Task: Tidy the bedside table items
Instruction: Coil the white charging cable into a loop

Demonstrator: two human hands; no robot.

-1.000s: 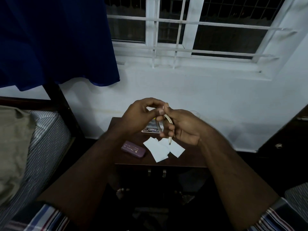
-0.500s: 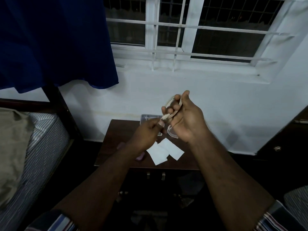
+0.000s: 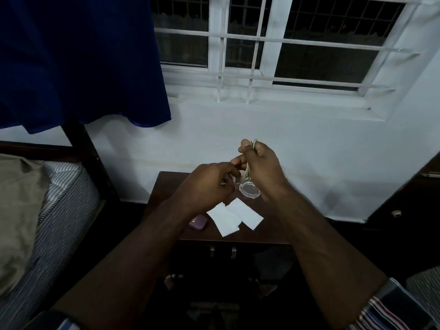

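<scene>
Above the dark wooden bedside table (image 3: 162,186), my right hand (image 3: 262,165) grips a coiled white cable (image 3: 247,171) whose loops show at the fingertips and below the palm. My left hand (image 3: 207,184) is closed just to the left, pinching the cable's loose end near the coil. On the table lie two white paper pieces (image 3: 234,216), a small purple case (image 3: 198,221) partly hidden by my left forearm, and a clear round lid (image 3: 249,192) under my right hand.
A bed with a striped mattress (image 3: 62,210) and a tan cloth (image 3: 16,210) stands on the left. A blue curtain (image 3: 78,55) hangs over it. A barred window (image 3: 273,44) fills the white wall behind. Dark furniture (image 3: 404,198) stands on the right.
Both hands rose off the table with the cable. My right hand lifted the coil higher, and my left hand dropped back below it, staying on the cable's end.
</scene>
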